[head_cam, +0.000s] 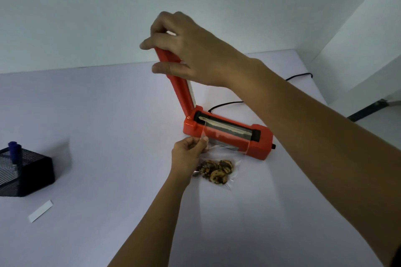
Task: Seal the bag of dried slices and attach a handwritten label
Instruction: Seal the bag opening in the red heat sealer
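An orange heat sealer (258, 141) stands on the white table, its lid arm (178, 84) raised almost upright. My right hand (191, 50) grips the top end of that arm. A clear plastic bag (225, 147) with brown dried slices (217, 171) lies in front of the sealer, its open end draped over the sealing strip. My left hand (188, 154) pinches the bag's left edge near the sealer's base. A white label strip (40, 210) lies at the lower left of the table.
A black mesh pen holder (28, 171) with a blue-capped marker (13, 151) stands at the left edge. The sealer's black cable (223, 105) runs behind it toward the wall. The table's right edge drops off near a grey wall corner.
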Tool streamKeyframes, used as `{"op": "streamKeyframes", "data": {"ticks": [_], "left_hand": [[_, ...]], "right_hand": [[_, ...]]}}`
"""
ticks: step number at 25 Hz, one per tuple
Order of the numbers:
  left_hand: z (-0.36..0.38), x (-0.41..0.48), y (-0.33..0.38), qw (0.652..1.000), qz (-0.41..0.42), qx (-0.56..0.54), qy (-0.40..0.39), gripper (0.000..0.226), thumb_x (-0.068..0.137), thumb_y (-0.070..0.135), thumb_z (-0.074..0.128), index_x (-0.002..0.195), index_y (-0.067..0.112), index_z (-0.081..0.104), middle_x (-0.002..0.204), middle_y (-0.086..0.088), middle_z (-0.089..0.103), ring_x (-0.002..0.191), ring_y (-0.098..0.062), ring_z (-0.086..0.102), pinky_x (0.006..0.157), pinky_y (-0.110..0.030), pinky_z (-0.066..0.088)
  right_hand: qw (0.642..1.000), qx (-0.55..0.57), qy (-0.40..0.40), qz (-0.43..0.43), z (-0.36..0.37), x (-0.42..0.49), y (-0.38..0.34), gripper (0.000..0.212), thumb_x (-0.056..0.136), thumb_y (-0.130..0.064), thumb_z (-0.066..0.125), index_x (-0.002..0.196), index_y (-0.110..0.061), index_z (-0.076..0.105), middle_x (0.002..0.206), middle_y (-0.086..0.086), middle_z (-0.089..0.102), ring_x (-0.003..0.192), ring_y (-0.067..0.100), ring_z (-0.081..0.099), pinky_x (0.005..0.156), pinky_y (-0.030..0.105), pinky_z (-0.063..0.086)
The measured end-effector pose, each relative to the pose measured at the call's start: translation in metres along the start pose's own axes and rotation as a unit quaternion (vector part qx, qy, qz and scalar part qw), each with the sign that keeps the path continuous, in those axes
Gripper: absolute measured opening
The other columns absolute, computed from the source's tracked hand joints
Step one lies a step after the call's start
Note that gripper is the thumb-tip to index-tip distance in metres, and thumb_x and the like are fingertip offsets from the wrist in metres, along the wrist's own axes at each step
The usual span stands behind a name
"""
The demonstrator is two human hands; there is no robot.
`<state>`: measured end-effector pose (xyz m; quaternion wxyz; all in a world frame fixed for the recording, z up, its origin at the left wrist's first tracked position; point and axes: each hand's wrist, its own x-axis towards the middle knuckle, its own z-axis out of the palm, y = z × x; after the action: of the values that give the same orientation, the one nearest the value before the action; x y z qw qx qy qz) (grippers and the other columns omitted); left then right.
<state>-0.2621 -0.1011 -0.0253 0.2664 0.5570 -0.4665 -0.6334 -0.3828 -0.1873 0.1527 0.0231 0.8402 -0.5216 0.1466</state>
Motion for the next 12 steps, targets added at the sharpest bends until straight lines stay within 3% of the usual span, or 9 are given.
{"op": "streamKeyframes", "data": {"ticks": [4, 6, 8, 12], "left_hand": [[0.000, 0.000, -0.002, 1.000, 0.002, -0.007, 0.003, 0.022, 0.087, 0.025, 0.064, 0.074, 0.009, 0.068, 0.065, -0.002, 0.067, 0.053, -0.011, 0.058, 0.054, -0.025, 0.046], [0.001, 0.001, -0.002, 1.000, 0.002, -0.004, 0.006, 0.020, 0.087, 0.025, 0.064, 0.074, 0.010, 0.069, 0.066, -0.002, 0.067, 0.052, -0.011, 0.058, 0.054, -0.024, 0.046], [0.001, 0.001, -0.001, 1.000, 0.004, 0.001, 0.011, 0.020, 0.087, 0.025, 0.064, 0.073, 0.012, 0.069, 0.067, -0.002, 0.068, 0.054, -0.012, 0.059, 0.055, -0.026, 0.047], [0.003, 0.001, -0.002, 1.000, 0.004, 0.001, 0.009, 0.018, 0.087, 0.025, 0.063, 0.075, 0.013, 0.069, 0.069, -0.003, 0.069, 0.059, -0.016, 0.062, 0.059, -0.029, 0.050]], "right_hand": [[0.993, 0.031, 0.117, -0.010, -0.030, -0.047, -0.004, 0.034, 0.091, -0.038, 0.051, 0.109, -0.013, 0.064, 0.098, 0.011, 0.056, 0.091, 0.025, 0.048, 0.077, 0.033, 0.043], [0.991, 0.009, 0.133, 0.028, -0.028, -0.074, 0.005, 0.028, 0.094, -0.030, 0.050, 0.106, -0.011, 0.066, 0.091, 0.011, 0.056, 0.084, 0.023, 0.047, 0.074, 0.034, 0.041], [0.989, 0.004, 0.128, 0.074, -0.016, -0.103, 0.012, 0.026, 0.096, -0.023, 0.045, 0.109, -0.010, 0.063, 0.096, 0.010, 0.058, 0.088, 0.022, 0.050, 0.078, 0.034, 0.040], [0.983, 0.041, 0.090, 0.153, 0.007, -0.158, 0.018, 0.036, 0.097, -0.023, 0.034, 0.124, -0.010, 0.055, 0.124, 0.008, 0.060, 0.118, 0.018, 0.051, 0.101, 0.036, 0.038]]}}
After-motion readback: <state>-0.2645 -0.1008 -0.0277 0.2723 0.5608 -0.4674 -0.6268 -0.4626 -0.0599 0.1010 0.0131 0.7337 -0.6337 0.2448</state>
